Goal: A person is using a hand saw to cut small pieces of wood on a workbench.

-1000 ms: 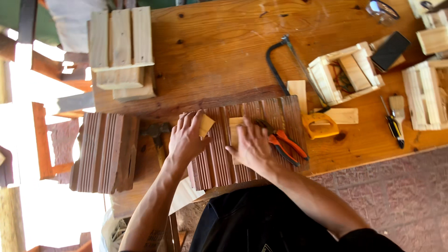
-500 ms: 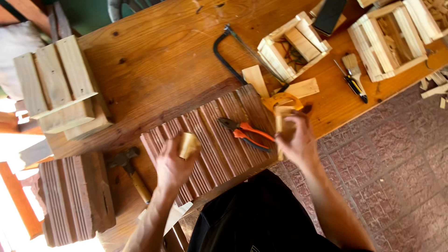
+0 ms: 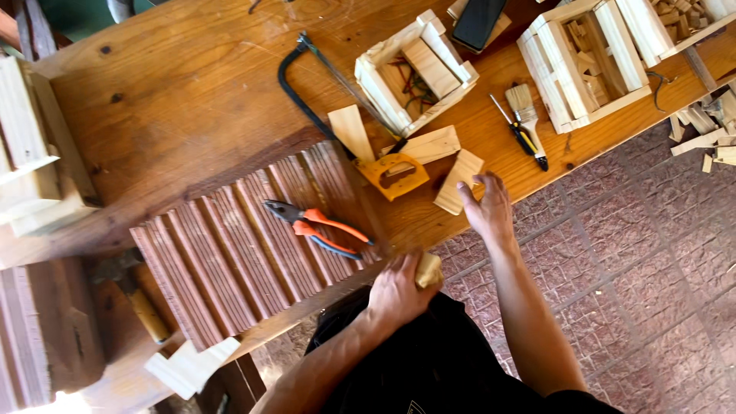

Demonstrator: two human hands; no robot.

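My left hand [image 3: 399,290] is closed around a small pale wood block [image 3: 428,269] near the bench's front edge, beside the ribbed reddish-brown board [image 3: 230,253]. My right hand [image 3: 487,208] has its fingers spread and rests by a flat light wood piece [image 3: 458,181] on the bench. Orange-handled pliers [image 3: 318,225] lie on the ribbed board. A hacksaw with a yellow handle [image 3: 392,175] lies just behind the wood pieces.
Wooden crates [image 3: 415,73] [image 3: 579,63] stand at the back right, with a paintbrush [image 3: 525,115] between them and a dark phone [image 3: 477,21] behind. A hammer [image 3: 134,295] lies at the left. More crates [image 3: 31,146] stand far left. Offcuts [image 3: 701,130] lie on the paved floor.
My left hand has carried the small block from over the ribbed board to the front edge. My right hand has set down its wood piece and opened. The view has swung right.
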